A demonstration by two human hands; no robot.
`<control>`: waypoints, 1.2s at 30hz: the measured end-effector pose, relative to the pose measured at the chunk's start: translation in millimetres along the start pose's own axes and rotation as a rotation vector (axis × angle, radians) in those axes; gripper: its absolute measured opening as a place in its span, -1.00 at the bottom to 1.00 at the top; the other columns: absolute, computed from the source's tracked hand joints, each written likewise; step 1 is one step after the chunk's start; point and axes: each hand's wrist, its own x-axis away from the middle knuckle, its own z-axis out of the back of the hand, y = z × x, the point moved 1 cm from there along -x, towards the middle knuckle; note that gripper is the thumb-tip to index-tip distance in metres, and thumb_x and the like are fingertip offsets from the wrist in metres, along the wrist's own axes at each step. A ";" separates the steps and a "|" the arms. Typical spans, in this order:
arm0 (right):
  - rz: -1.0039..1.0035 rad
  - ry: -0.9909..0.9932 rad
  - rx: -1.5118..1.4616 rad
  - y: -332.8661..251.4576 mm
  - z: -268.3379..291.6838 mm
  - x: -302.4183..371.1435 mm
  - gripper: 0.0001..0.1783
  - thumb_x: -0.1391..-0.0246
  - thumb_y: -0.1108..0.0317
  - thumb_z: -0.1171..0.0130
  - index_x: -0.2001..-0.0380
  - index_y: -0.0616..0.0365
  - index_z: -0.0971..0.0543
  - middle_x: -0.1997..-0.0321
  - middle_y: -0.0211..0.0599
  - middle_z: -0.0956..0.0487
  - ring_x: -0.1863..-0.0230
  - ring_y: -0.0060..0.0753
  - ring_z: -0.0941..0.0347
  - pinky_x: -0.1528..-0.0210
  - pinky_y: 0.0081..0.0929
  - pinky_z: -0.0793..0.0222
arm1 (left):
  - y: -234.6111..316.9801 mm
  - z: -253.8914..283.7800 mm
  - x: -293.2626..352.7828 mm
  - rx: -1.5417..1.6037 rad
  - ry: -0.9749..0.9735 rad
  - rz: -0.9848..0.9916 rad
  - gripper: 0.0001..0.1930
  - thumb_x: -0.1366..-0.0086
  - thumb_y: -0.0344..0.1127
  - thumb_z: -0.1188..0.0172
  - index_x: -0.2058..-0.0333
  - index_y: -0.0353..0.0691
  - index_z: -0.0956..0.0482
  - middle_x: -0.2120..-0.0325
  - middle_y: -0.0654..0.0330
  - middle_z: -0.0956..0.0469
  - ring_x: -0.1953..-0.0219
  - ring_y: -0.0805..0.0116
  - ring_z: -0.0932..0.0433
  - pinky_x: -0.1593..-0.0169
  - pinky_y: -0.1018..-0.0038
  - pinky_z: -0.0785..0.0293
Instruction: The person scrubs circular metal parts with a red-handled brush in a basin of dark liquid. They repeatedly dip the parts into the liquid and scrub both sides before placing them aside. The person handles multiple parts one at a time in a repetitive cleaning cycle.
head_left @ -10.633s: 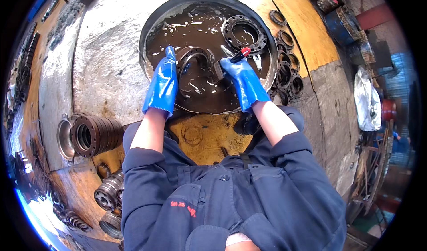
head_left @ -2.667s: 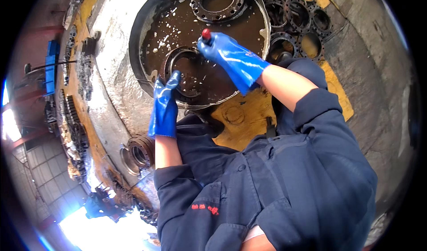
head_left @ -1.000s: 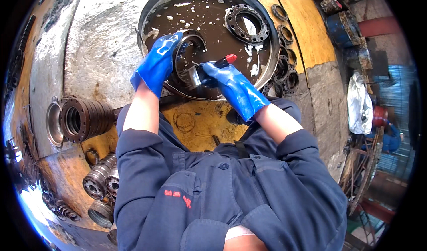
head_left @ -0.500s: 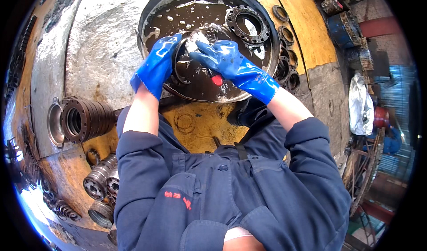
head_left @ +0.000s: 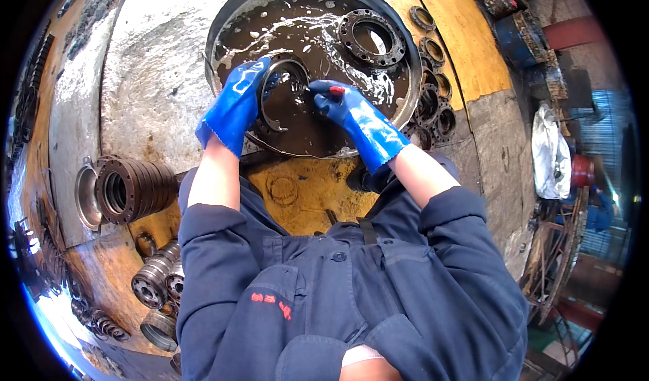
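Observation:
Both my hands wear blue rubber gloves. My left hand (head_left: 238, 104) grips the left side of a dark metal ring (head_left: 272, 123), holding it tilted over a wide round tub (head_left: 215, 35) of dark, soapy liquid. To the ring's right, my right hand (head_left: 346, 111) is closed around a brush with a red handle (head_left: 337, 90). Only a bit of the red handle shows now; the bristles are hidden at the glove and the liquid. A larger flanged ring with bolt holes (head_left: 349, 38) lies at the far right inside the tub.
Several small rings (head_left: 428, 104) line the tub's right side. At the left stand a stack of flanged rings (head_left: 122, 190) and a shallow metal ring (head_left: 86, 195). Ridged cylindrical parts (head_left: 150, 286) lie at the lower left. A white sack (head_left: 551, 155) is at the right.
My right hand has turned and drawn back from the ring's upper edge, taking the brush lower; its pale bristles no longer show. My left hand still holds the ring, whose opening shows more.

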 end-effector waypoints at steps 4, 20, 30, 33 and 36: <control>-0.298 -0.038 0.011 -31.9 -11.7 24.0 -0.67 -0.26 0.34 -0.27 -0.07 0.10 -0.70 0.22 -0.38 -0.74 0.24 -0.57 -0.61 0.11 -0.49 -0.56 | 8.8 -11.3 16.2 0.097 -0.001 -0.021 -0.57 -0.49 -0.06 -0.19 -0.17 -0.20 -0.60 0.03 0.15 -0.69 0.07 0.35 -0.67 0.02 0.42 -0.57; 0.182 0.054 -0.219 -108.3 -47.0 25.9 -0.71 -0.25 0.39 -0.24 0.00 0.22 -0.69 0.05 -0.27 -0.73 0.12 -0.48 -0.67 -0.03 -0.48 -0.62 | 13.7 5.1 19.5 -0.856 0.178 -0.587 -0.54 -0.44 -0.50 -0.08 -0.30 -0.30 -0.49 -0.08 -0.02 -0.65 -0.14 0.20 -0.63 -0.21 0.39 -0.51; -0.104 0.338 -0.139 -92.1 -6.2 -20.1 -0.73 -0.27 0.27 -0.30 0.06 0.20 -0.70 0.21 -0.46 -0.72 0.20 -0.65 -0.57 0.04 -0.57 -0.52 | 11.9 -4.0 11.4 -0.235 0.120 -0.271 -0.54 -0.43 -0.42 -0.12 -0.29 -0.29 -0.50 -0.07 0.01 -0.65 -0.12 0.21 -0.63 -0.20 0.39 -0.51; -0.188 0.306 -0.072 -66.8 9.7 -10.8 -0.72 -0.27 0.25 -0.29 0.06 0.20 -0.70 0.22 -0.46 -0.72 0.20 -0.65 -0.57 0.04 -0.57 -0.52 | 11.7 -7.3 10.6 -0.185 0.103 -0.241 -0.54 -0.43 -0.40 -0.13 -0.28 -0.29 -0.50 -0.06 0.01 -0.66 -0.11 0.22 -0.63 -0.19 0.39 -0.51; -0.254 0.251 -0.065 -48.7 12.4 2.7 -0.71 -0.28 0.24 -0.28 0.06 0.20 -0.70 0.22 -0.46 -0.72 0.20 -0.65 -0.57 0.03 -0.57 -0.52 | 12.3 -6.8 11.0 -0.153 0.099 -0.224 -0.54 -0.43 -0.37 -0.14 -0.28 -0.29 -0.50 -0.06 0.02 -0.66 -0.11 0.22 -0.64 -0.19 0.39 -0.51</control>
